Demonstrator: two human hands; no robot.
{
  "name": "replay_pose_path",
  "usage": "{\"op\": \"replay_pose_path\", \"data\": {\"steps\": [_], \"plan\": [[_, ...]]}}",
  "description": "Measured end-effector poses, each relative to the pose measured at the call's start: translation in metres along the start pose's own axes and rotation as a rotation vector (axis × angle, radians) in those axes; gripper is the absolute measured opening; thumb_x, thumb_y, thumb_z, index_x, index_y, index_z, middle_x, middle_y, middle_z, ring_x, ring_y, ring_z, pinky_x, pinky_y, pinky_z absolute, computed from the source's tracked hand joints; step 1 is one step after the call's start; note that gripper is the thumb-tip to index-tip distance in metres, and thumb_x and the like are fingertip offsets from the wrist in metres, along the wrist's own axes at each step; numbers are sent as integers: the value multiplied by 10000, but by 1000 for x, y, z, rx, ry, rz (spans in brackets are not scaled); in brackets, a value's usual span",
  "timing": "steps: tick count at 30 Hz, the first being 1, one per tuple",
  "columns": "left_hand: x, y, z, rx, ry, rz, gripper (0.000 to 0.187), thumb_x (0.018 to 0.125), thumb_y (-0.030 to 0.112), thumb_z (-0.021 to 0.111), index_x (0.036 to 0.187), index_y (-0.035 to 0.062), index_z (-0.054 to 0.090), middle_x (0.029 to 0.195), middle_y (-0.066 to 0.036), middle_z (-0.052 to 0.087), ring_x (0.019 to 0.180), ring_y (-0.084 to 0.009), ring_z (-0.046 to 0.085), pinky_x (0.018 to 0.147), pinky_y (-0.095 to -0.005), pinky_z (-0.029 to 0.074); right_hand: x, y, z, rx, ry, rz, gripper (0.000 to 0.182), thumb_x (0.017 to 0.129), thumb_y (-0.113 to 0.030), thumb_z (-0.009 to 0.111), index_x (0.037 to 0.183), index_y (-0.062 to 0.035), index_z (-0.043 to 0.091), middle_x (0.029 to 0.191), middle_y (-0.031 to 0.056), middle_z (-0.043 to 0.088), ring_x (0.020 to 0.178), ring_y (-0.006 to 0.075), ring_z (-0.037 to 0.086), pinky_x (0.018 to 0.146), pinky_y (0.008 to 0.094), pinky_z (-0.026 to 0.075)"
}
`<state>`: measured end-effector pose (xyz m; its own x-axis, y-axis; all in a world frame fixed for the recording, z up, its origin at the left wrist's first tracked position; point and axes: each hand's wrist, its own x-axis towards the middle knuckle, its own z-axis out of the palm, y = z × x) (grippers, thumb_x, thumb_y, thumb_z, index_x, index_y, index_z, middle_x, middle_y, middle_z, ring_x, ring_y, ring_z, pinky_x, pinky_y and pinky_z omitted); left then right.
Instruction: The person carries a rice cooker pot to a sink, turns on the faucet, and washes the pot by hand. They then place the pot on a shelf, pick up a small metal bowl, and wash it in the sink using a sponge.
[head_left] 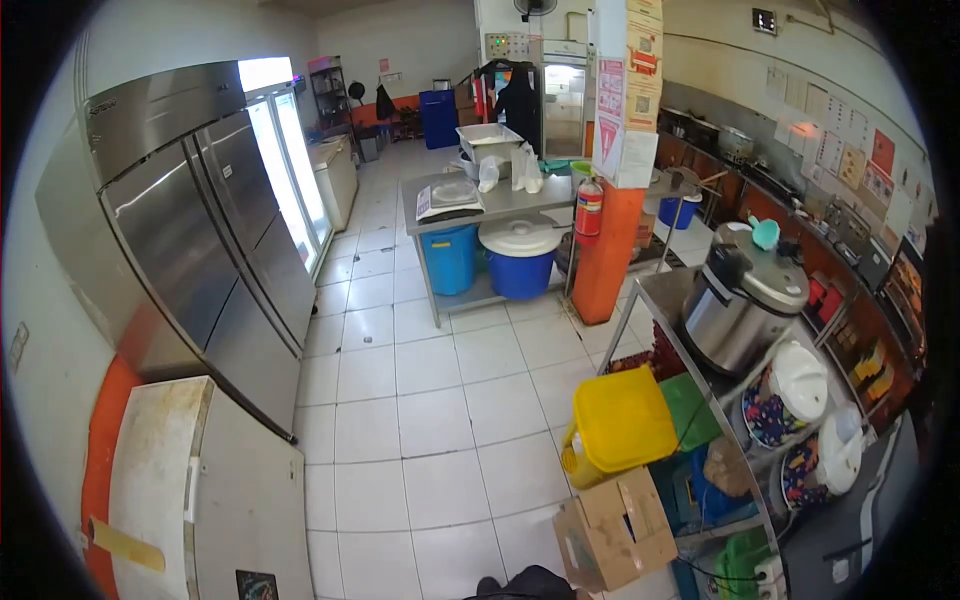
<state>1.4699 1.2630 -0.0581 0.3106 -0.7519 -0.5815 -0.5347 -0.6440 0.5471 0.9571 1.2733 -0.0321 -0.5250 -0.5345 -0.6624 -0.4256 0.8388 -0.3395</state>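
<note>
White tiled floor (420,400) runs the length of the kitchen, mostly bare. Stainless double-door fridge (190,240) on the left wall, glass-door cooler (290,160) just past it, white chest freezer (200,490) nearest the camera. Steel counter (500,200) mid-room carries a metal tray (488,135) and plastic bags; two blue tubs under it, one with a white lid (520,237). Orange pillar (610,250) beside it, red fire extinguisher (588,210) mounted on it. Right side: steel shelf rack (680,340) with a large rice cooker (740,300) on top, two floral jugs next to it. Yellow jerrycan (618,420) and cardboard box (615,530) on the floor against the rack. Neither hand in view, so can't tell whether fingers are apart or together. Dark shape at bottom edge, unclear.
</note>
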Motion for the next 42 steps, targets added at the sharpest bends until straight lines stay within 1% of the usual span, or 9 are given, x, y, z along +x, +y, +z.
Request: {"op": "replay_pose_path", "data": {"steps": [4,8,12,20,24,32,33,35,42], "plan": [[147,16,-37,525,199,626,186,788,239,674,783,67,603,766,-152,609,687,-332,541,619,-456,465,69,-107,1,42,-76,40,390,904,-371,515,982,2,599,845,166,586,782,317,605,675,448,499],[286,135,-66,-522,71,-40,155,823,250,649,874,104,652,827,-140,650,743,-266,614,618,-430,476,157,-195,-37,177,-69,198,390,923,-367,493,964,1,614,769,143,582,717,285,609,632,431,504],[325,285,-100,-956,229,-107,224,858,88,580,1047,-31,564,890,-136,646,702,-247,674,530,-294,513,259,-316,-60,378,-1,201,397,943,-364,472,947,1,628,693,120,578,652,254,612,588,414,509],[489,335,-13,-651,-553,-535,484,935,378,529,1152,-55,539,1017,-173,664,853,-268,677,665,-369,551,335,-673,-83,423,-140,-295,407,986,-296,399,821,18,598,611,115,587,564,215,611,520,372,510],[559,469,-18,188,-575,-130,519,905,457,513,1091,-20,598,1076,-188,647,971,-309,631,779,-417,513,390,-743,-85,455,-471,-448,244,939,-207,458,871,-4,575,689,112,626,633,205,636,563,346,527],[794,852,0,1141,-625,767,383,818,415,578,922,70,709,1058,-129,680,973,-314,629,893,-473,472,434,-765,-232,421,71,-440,119,834,-62,543,935,1,557,723,136,650,702,241,672,641,368,532],[825,904,14,1261,-789,1432,313,787,368,645,874,80,728,893,-125,707,802,-250,675,754,-427,535,449,-757,-247,399,298,-474,110,834,-36,522,935,-4,554,714,128,643,689,226,662,626,354,523],[799,1014,47,517,-574,589,337,838,400,602,782,96,738,665,-117,676,566,-251,658,632,-370,535,448,-758,-298,413,650,-426,115,833,3,482,929,-8,546,702,108,629,653,194,634,598,325,503],[788,1180,227,255,-590,636,491,956,366,470,717,-7,681,584,-78,622,512,-165,595,514,-302,492,489,-785,-449,899,1021,-35,119,812,-39,511,911,-12,573,741,99,630,676,190,620,650,318,489]]}}
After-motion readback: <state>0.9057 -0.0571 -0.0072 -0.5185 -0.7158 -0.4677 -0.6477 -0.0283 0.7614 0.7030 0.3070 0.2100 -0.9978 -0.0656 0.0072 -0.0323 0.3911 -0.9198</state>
